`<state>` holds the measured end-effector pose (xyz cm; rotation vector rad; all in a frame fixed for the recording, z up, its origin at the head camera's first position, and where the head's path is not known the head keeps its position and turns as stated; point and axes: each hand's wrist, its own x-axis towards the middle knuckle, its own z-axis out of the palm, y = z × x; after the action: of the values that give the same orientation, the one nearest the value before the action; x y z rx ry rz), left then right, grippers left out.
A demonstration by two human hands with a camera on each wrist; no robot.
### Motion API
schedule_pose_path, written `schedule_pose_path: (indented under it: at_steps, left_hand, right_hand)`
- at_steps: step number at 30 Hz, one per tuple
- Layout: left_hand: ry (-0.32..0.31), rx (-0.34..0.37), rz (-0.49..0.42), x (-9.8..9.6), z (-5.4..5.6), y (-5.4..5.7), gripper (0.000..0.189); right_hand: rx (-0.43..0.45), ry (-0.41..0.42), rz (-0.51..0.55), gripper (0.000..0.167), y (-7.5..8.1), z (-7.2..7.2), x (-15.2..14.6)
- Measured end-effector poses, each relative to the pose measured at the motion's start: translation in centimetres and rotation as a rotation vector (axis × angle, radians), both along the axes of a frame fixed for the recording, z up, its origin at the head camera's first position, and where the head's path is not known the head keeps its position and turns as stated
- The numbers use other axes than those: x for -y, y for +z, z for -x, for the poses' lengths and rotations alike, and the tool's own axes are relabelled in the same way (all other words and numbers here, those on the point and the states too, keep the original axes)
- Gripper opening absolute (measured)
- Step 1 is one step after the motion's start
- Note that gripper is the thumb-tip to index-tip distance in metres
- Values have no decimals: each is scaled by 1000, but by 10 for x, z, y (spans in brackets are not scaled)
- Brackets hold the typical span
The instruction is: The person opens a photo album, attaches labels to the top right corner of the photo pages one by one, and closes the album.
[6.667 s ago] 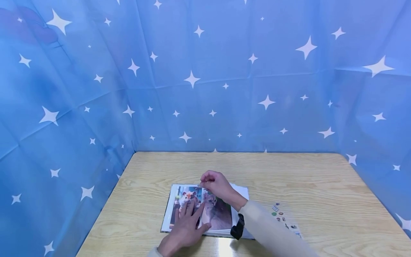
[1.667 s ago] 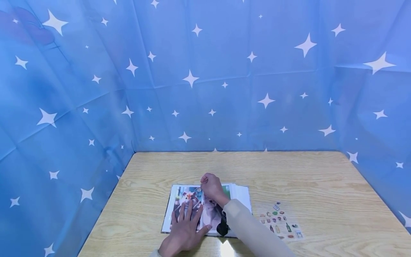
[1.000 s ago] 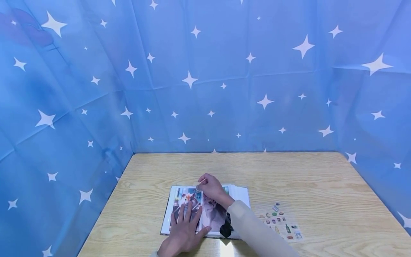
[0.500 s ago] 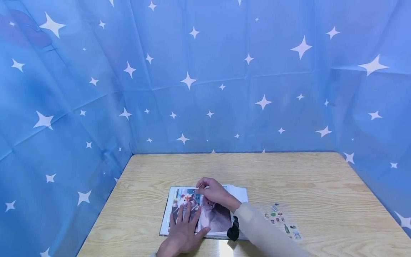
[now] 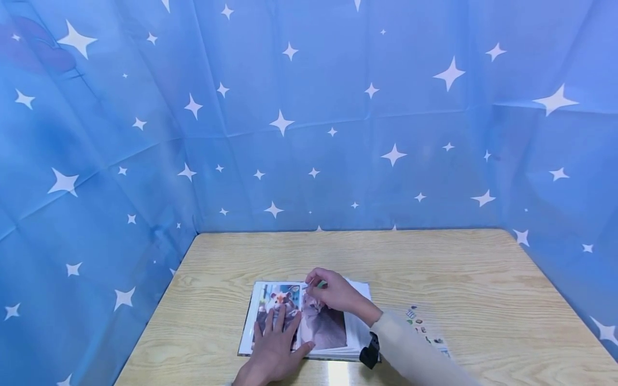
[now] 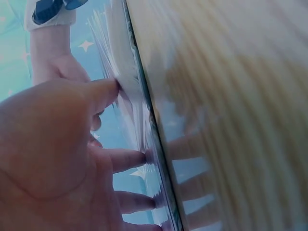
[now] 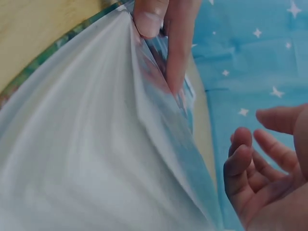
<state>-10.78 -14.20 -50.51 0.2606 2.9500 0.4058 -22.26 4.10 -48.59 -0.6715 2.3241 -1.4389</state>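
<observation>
An open photo album [image 5: 359, 332] lies on the table, with a hamster-like animal picture [image 5: 281, 298] on its left page and a cat picture [image 5: 325, 329] on its right page. My left hand [image 5: 272, 346] rests flat over the lower left page, fingers spread; its fingertips press the page in the left wrist view. My right hand [image 5: 335, 292] hovers over the top of the right page, fingers curved. In the right wrist view, this hand [image 7: 269, 178] has thumb and fingers apart and nothing shows between them. A small sticker-like patch [image 5: 294, 288] shows at the left picture's upper right corner.
A clear sheet of small stickers [image 5: 420, 323] lies right of the album, partly covered by the right sleeve [image 5: 415, 348]. A black strapped device [image 5: 369, 351] is on the right wrist. The wooden table [image 5: 241, 257] ends at a blue star-patterned curtain [image 5: 338, 155].
My right hand has moved right, from the left picture's upper corner to above the right page, exposing the small patch there. The left hand stays in place. The right sleeve covers more of the sticker sheet.
</observation>
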Motion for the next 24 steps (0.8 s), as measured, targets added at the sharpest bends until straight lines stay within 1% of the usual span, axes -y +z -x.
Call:
schedule_pose_path:
  at_steps: [5,8,14,20,24]
  left_hand:
    - [-1,4,-53,1,0,1,78]
    - [-6,-6,-80,2,1,1,77]
    - [-31,-63,-118,-1,1,4,70]
    - [-53,-118,-206,-5,-1,6,59]
    - [-63,-162,-251,-8,0,7,56]
  right_hand:
    - [-29,-8,-9,18,6,-4,-17]
    - [-39,-4,-5,18,10,-8,-26]
    - [-72,14,43,17,19,-16,-48]
    - [-84,-25,64,17,26,-25,-71]
    - [-102,-48,65,16,30,-31,-88]
